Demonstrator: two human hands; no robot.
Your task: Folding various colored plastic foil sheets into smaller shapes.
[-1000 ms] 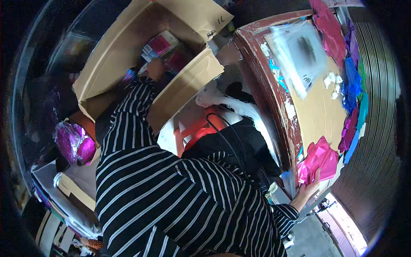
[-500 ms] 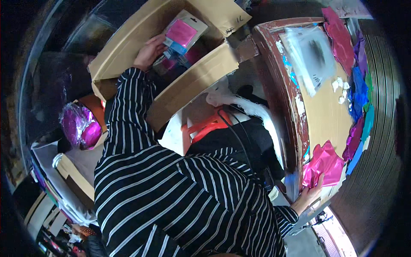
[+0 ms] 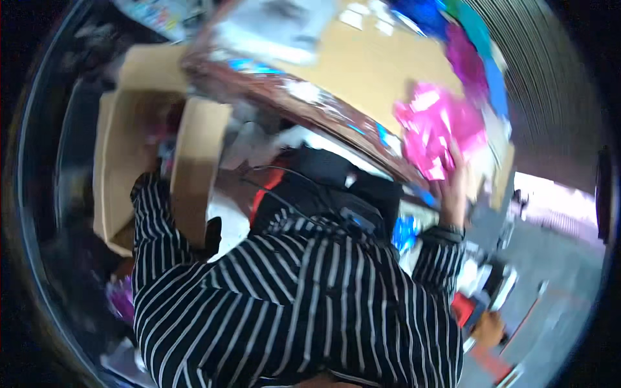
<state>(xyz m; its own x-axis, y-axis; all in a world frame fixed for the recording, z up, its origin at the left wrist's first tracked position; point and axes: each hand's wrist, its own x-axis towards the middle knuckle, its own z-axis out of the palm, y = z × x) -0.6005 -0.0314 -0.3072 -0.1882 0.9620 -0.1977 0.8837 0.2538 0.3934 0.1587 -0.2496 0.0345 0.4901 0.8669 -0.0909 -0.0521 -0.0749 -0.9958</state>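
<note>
At the right, my right hand (image 3: 452,187) grips the near edge of a crumpled, shiny pink foil piece (image 3: 435,129) on the worktop, fingers laid over it. My left hand (image 3: 149,185) reaches down into a tall cardboard box (image 3: 197,145) at the left. Shadow and motion blur hide its fingers. Just beyond it in the box are blurred pink and bluish packets (image 3: 165,152); whether the hand touches them I cannot make out.
The cardboard-covered worktop (image 3: 365,58) has a chipped brown edge. Clear plastic sleeves (image 3: 272,29) lie at its far left, blue foil (image 3: 420,16) and magenta foil (image 3: 467,58) along its far side. A purple wrapped bundle (image 3: 119,299) sits at lower left. Another person's hand (image 3: 488,330) shows at lower right.
My view has swung right, so the box now appears further left. The packet under my left hand is no longer distinct, and that hand is lower in the box. My right hand stays on the pink foil.
</note>
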